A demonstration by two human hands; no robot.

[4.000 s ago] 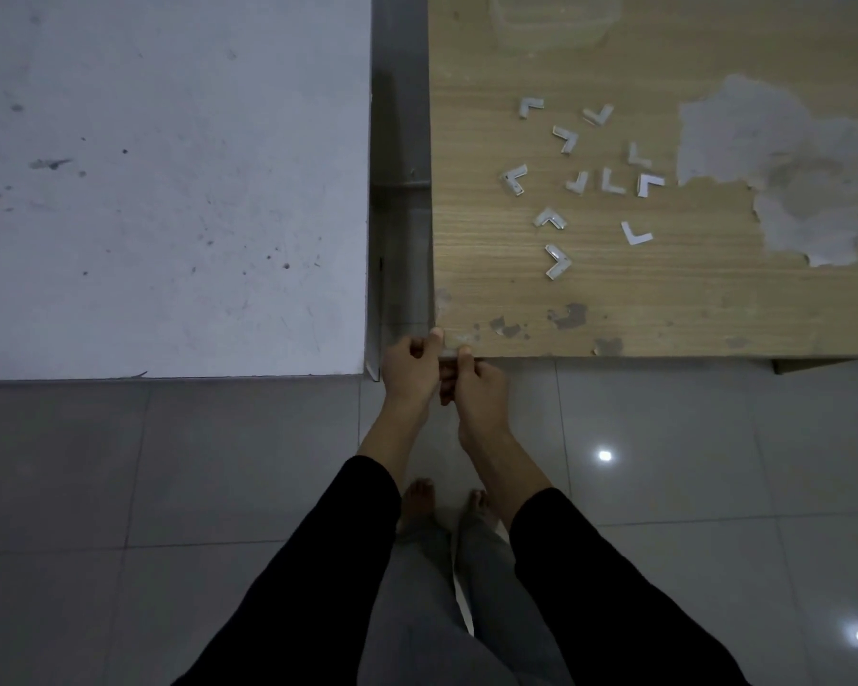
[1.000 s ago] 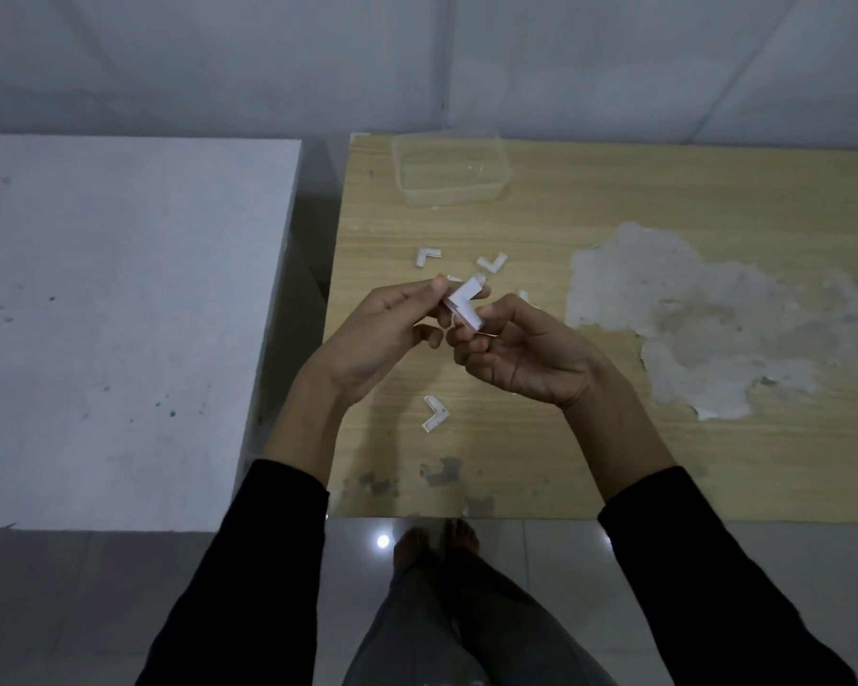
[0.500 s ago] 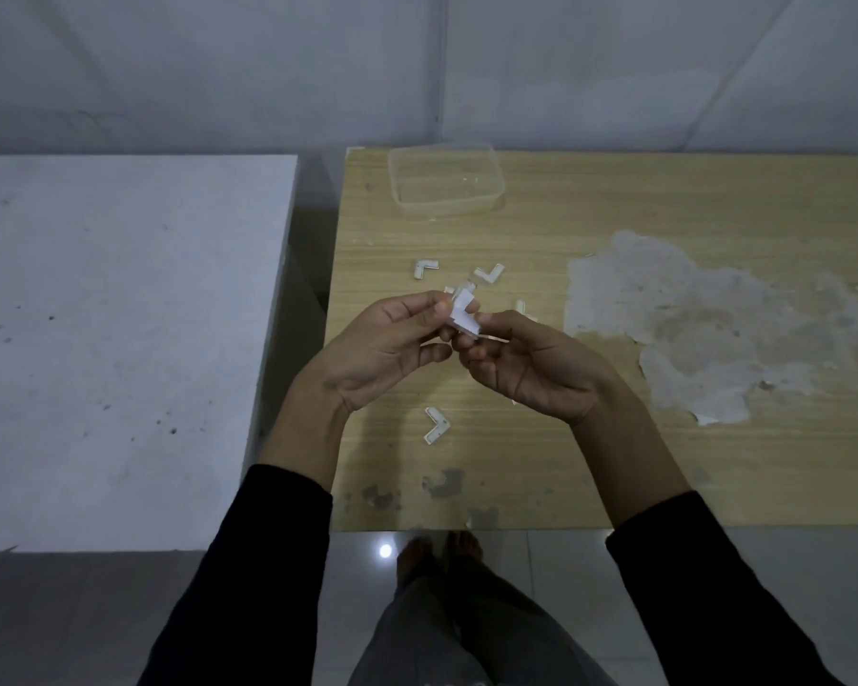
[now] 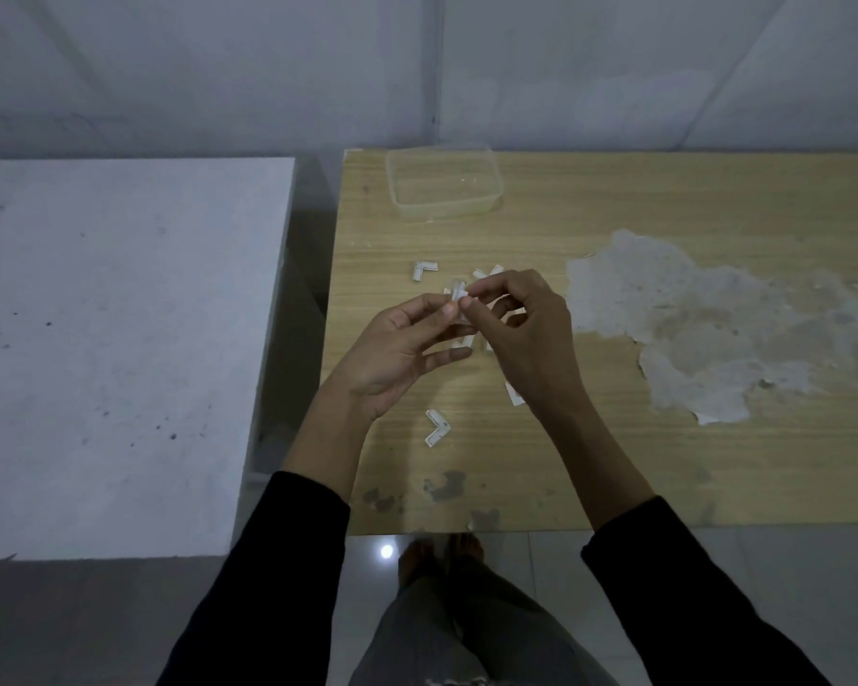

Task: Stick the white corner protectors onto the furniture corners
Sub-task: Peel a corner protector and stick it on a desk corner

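Two hands pinch one white corner protector (image 4: 459, 302) above the wooden table (image 4: 664, 477).

We see the left hand (image 4: 407, 349) and the right hand (image 4: 526, 334) meet at the fingertips, both gripping that single piece. Loose on the tabletop we count two in full view, the far protector (image 4: 423, 270) and the near protector (image 4: 437, 428). Two more are partly covered: the top protector (image 4: 486, 274) and the wrist-side protector (image 4: 513, 393). We cannot count the white bits behind the fingers. One clear plastic container (image 4: 444, 190) sits at the far edge. One white table (image 4: 120, 339) stands to the left.
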